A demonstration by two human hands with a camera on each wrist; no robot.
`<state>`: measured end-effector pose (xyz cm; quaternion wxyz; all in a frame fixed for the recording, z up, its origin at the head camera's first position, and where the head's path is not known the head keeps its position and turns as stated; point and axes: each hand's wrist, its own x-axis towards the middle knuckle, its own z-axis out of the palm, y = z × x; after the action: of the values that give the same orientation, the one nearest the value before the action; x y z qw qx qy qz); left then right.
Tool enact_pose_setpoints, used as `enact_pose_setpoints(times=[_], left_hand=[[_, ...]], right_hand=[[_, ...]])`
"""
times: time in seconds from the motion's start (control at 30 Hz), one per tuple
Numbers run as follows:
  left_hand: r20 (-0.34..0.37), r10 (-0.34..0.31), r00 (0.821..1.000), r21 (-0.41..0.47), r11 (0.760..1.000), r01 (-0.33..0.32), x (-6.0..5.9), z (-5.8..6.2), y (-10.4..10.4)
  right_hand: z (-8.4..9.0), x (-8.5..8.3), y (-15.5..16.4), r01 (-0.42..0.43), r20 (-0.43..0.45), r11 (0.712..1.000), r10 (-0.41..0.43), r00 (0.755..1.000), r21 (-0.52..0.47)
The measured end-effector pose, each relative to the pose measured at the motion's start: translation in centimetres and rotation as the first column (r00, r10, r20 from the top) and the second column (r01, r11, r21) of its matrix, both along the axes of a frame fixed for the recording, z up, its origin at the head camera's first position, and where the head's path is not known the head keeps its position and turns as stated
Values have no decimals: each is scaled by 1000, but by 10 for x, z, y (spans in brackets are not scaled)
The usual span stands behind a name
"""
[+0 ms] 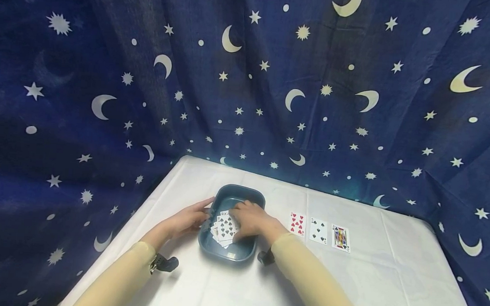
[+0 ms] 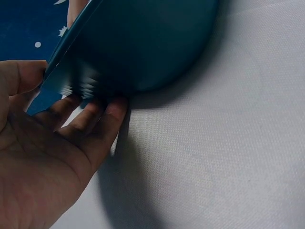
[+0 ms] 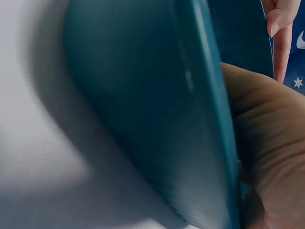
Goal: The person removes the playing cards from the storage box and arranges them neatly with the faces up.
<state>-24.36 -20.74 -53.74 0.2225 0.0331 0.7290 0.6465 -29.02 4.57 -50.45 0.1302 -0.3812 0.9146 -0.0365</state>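
Inside the tray (image 1: 242,192), cards (image 1: 223,227) lie under the right hand (image 1: 251,220).

The right hand (image 1: 252,221) covers part of the fanned playing cards (image 1: 223,227) inside the dark teal plastic tray (image 1: 227,255), whose blurred wall fills both wrist views.

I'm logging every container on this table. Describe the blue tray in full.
The tray is a dark teal-blue, smooth, plastic-looking tub with rounded corners, a raised rim and shallow walls. It sits flat on the white cloth, left of three face-up cards laid in a row. Loose playing cards lie face-up inside it. The left hand touches its outer left wall, fingers against the side near the base. The right hand reaches over the rim and rests on the cards inside.
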Motion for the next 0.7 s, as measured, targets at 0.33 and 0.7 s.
enact_pose_setpoints(times=[0.33,0.7], left_hand=[[6,17,1000,3,1000,-17,0,0,0],[8,18,1000,5,1000,-18,2,3,1]], right_hand=[[-2,0,-4,43,19,999,-43,999,10],[-6,0,-4,40,-1,999,-40,999,17]])
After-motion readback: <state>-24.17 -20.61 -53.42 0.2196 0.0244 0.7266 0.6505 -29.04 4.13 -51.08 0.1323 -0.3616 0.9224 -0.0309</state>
